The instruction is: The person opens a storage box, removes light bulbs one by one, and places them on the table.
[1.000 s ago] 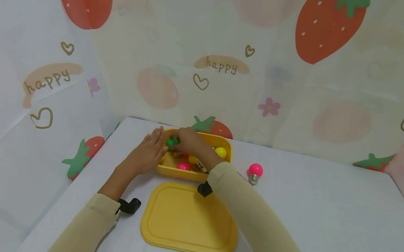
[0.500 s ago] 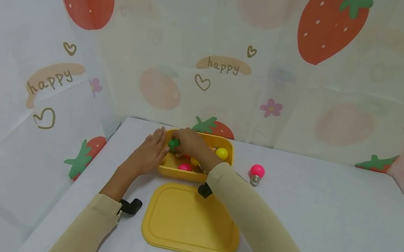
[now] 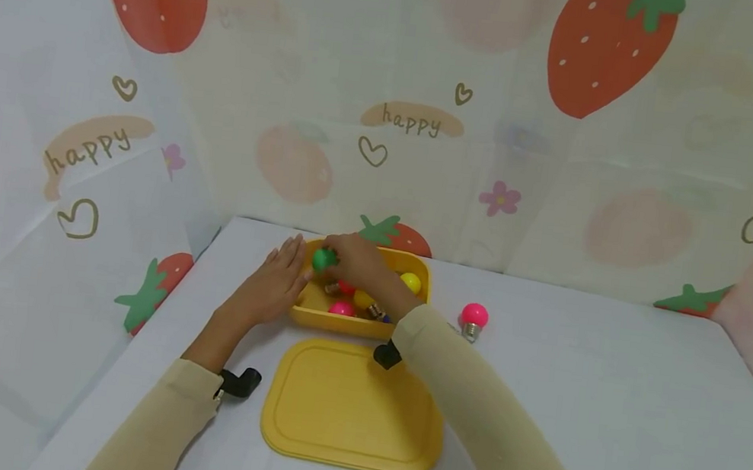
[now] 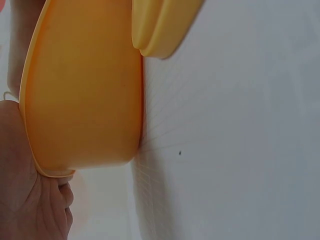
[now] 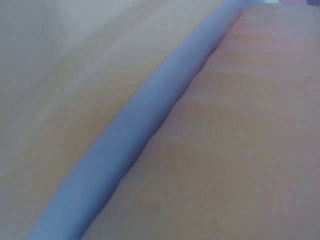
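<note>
In the head view, my right hand [image 3: 364, 270] reaches into a yellow box [image 3: 339, 324]. Its thumb and fingers pinch a green light bulb [image 3: 324, 259] above the box's left end; the fingers hide its base. My left hand [image 3: 272, 285] lies with straight fingers against the box's left rim. The left wrist view shows that palm [image 4: 22, 185] touching the rim from outside. Inside the box are a red bulb [image 3: 346, 287], a pink bulb [image 3: 342, 308], an orange-yellow bulb [image 3: 363, 299] and a yellow bulb [image 3: 410, 283]. The right wrist view is blurred, with no held thing visible.
A flat yellow lid [image 3: 353, 409] lies on the white table in front of the box. To the box's right, a pink bulb [image 3: 474, 316] rests on the tabletop [image 3: 607, 397]. A patterned cloth wall [image 3: 542, 229] rises behind the table.
My right hand has lifted the green bulb slightly, uncovering the red bulb's metal base beneath. My left hand has stayed at the box's rim.
</note>
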`<state>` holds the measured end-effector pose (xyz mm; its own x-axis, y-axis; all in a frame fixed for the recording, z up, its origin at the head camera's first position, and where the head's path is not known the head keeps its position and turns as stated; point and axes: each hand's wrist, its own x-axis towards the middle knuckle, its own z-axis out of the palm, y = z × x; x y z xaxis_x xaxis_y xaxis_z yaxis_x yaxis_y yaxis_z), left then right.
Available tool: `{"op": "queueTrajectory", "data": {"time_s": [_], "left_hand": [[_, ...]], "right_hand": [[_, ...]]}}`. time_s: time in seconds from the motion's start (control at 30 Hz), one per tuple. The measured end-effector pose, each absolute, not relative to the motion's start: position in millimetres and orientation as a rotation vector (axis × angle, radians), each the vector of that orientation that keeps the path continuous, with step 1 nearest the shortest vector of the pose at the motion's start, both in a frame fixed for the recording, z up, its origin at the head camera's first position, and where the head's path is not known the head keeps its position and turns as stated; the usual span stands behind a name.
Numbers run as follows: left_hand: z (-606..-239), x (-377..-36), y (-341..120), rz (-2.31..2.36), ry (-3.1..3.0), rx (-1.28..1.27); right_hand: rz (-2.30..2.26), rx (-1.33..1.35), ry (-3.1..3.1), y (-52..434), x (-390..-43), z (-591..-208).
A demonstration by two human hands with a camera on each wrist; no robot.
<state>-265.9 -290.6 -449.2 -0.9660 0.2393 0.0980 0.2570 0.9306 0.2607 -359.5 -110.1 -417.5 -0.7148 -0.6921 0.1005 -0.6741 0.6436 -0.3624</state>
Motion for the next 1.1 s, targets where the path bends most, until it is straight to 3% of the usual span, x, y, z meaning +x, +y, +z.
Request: {"op": "queueTrajectory", "data": {"time_s": [0.8, 1.1], "left_hand": [[-454, -268, -293, -0.408, -3.02, -0.381], [-453, -268, -292, -0.433, -3.02, -0.394]], "right_hand": [[-1.167, -1.007, 2.899, -33, -322, -374], [-1.358, -1.128, 2.853, -5, -301, -366]]}}
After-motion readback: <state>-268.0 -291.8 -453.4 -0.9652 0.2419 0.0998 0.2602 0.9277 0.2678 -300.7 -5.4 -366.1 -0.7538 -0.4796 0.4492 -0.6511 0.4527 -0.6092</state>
